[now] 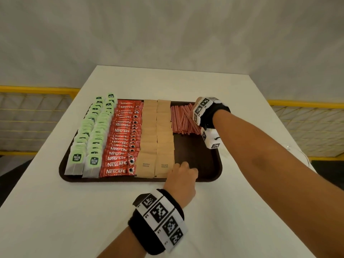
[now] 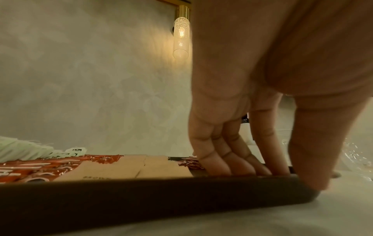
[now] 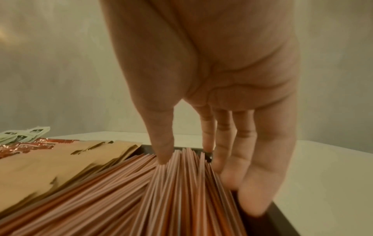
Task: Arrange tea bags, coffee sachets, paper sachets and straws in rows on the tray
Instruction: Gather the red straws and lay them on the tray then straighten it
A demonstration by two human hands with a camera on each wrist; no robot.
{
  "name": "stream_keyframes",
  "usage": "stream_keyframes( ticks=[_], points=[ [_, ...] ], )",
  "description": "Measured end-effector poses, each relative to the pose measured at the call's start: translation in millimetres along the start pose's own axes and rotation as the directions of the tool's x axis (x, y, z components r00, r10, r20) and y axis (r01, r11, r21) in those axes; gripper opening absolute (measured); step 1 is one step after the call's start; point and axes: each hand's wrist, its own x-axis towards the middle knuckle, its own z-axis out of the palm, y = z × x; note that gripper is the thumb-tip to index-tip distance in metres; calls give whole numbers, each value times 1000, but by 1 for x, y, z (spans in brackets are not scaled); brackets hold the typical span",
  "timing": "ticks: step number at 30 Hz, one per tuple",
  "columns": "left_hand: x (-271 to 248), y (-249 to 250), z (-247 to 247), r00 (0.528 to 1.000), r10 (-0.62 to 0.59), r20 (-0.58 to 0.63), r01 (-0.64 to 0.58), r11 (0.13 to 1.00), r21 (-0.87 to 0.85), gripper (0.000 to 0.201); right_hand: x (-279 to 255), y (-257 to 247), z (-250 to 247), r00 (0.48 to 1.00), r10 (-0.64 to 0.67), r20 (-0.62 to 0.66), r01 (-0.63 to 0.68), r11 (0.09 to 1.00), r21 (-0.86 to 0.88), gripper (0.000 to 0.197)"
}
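White-clothed table, brown tray steadied by left hand, fingers pressed flat. Right hand spread on red-striped straws, far-right corner. Best to nudge fanned ends parallel, gently.

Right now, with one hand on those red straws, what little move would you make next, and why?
Probably nudge the slanted straws straight with the right hand, so they lie parallel like the rest. Its thumb and fingers flank a bunch that fans out at an angle near the tray far right corner, while the left hand rests on the near rim, steadying it.
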Motion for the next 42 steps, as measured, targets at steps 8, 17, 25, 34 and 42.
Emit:
stream_keyframes(
  ticks=[8,17,25,34,42],
  points=[
    [1,-1,4,999,16,-44,-16,1000,-6,27,37,5,14,996,4,-90,-19,986,-164,35],
    [2,1,3,999,-8,-34,7,1000,-27,25,26,-5,38,988,-57,143,96,955,-282,15],
    [3,1,3,999,-11,-35,10,1000,-19,26,37,-6,31,986,-145,-84,138,987,-79,23],
    [2,-1,-5,999,6,41,-4,999,-43,30,55,-21,43,984,-115,-133,97,986,-134,21],
    [47,-6,-82,992,-35,-120,5,971,-240,29,42,15,11,963,-23,-270,-7,994,-111,28]
  ],
)
